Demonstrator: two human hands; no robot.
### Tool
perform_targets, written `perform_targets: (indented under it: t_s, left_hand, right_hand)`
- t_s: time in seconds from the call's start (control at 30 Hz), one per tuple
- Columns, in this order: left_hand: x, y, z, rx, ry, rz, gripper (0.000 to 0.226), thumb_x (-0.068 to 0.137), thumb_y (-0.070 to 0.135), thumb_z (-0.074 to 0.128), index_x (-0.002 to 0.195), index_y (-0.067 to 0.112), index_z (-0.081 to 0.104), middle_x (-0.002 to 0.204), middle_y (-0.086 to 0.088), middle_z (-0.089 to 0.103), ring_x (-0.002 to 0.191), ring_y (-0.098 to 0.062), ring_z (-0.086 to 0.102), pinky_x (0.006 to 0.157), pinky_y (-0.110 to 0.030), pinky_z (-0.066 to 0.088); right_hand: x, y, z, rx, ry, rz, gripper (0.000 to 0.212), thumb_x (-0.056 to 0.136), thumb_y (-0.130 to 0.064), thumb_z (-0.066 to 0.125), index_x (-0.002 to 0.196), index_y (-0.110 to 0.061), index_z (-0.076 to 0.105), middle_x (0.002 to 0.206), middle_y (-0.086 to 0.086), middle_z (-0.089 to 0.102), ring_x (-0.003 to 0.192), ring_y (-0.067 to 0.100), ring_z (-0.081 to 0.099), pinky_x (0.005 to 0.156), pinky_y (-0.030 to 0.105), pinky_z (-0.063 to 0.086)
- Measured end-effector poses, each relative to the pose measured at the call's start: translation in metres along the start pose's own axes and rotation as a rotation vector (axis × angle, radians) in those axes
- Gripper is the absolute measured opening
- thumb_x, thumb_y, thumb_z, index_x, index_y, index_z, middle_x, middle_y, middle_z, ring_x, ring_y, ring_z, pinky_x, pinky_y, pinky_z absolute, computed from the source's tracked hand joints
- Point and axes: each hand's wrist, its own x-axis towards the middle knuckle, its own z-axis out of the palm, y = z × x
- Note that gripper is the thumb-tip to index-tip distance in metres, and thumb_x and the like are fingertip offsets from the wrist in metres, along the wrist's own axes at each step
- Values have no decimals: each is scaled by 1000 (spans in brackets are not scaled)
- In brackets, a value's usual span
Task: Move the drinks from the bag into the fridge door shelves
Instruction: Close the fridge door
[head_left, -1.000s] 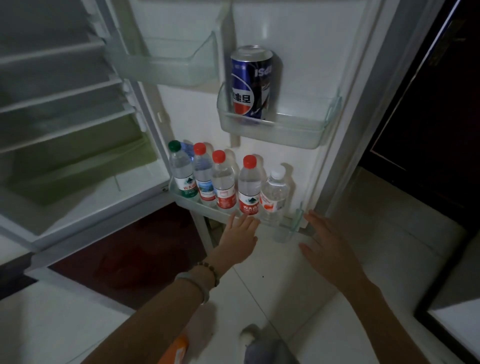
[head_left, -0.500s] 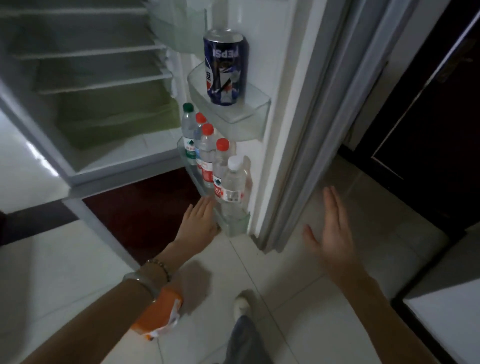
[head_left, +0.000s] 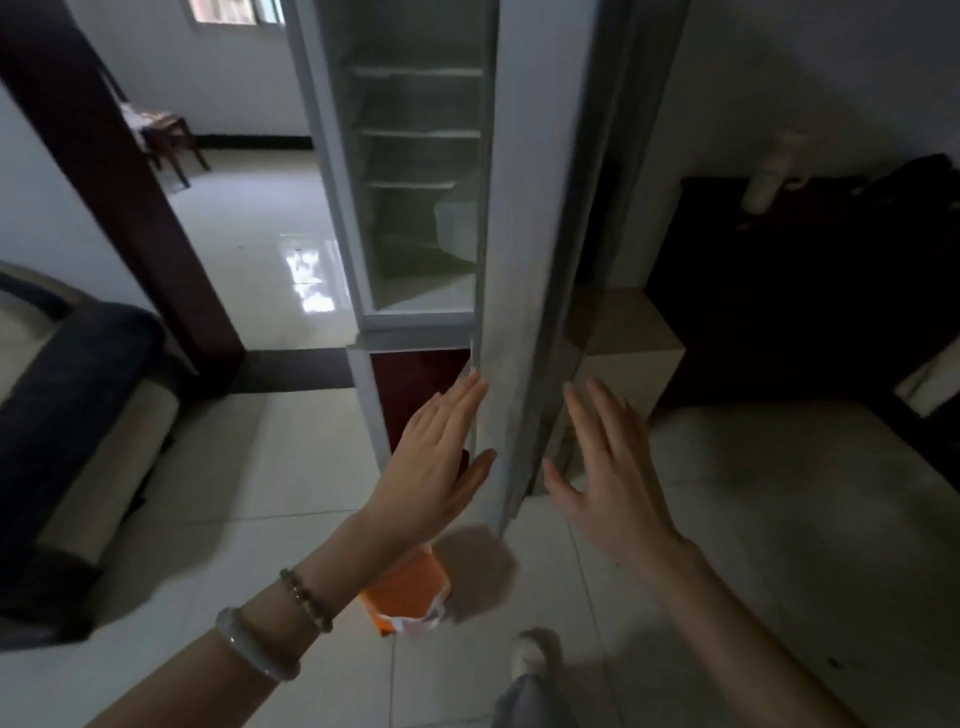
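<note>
Head camera looked down at a fridge door (head_left: 511, 260) seen nearly edge-on, swung most of the way toward the fridge body (head_left: 415, 171), so only a narrow slice of the interior with its bare wire shelves (head_left: 418, 134) was visible. The drinks and the door shelves holding them could not be seen from this angle; they lay hidden behind the door's edge. The left hand (head_left: 434, 467) was flat and open, fingers together and extended, its fingertips and thumb resting against the inner edge of the door near the bottom, gripping nothing. A beaded bracelet (head_left: 306, 600) and a pale bangle (head_left: 254, 654) circled that wrist. The right hand (head_left: 608, 467) was also open with fingers spread, held just beside the outer face of the door; whether it touched the surface could not be told. An orange bag (head_left: 408, 597) lay on the pale tiled floor (head_left: 753, 519) below the left forearm, partly covered by it. A shoe (head_left: 532, 657) showed at the lower edge of the frame. A dark sofa (head_left: 78, 415) stood at the left, and a dark cabinet (head_left: 805, 291) at the right.
</note>
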Motion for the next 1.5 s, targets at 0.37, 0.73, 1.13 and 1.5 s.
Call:
perform_targets:
  t_s: [0.37,0.73,1.13,1.5]
  left_hand:
    - [48,-106,-24,-121,170,-486,83,88,35,57,149,22,2,153,-4,27,139,-19,31,109,-44,37]
    - [139,-217,-46,-66,222,-773,84,90,19,59,147,2,0,156,-14,14,144,-26,16,117,-33,17]
    - [217,-288,-45,221,-17,-825,87,91,31,56,147,3,-5,158,-14,2,145,-29,6,119,-40,14]
    - [234,-297,-26,286,-129,-772,88,92,30,53,146,2,-10,157,-18,-6,144,-33,7,115,-42,18]
  right_hand:
    - [140,-30,60,-1,-95,-251,75,83,-28,63,145,-10,25,153,19,21,142,30,19,116,47,7]
    - [305,-16,129,-126,-179,-434,80,82,-22,63,147,-13,18,157,15,8,144,31,9,116,48,3]
    - [393,11,172,-206,-208,-462,82,73,-18,71,143,-9,31,153,17,26,142,30,22,115,52,12]
    - [404,12,182,-180,-210,-447,80,73,-19,70,143,-10,33,153,17,25,142,31,21,114,50,13]
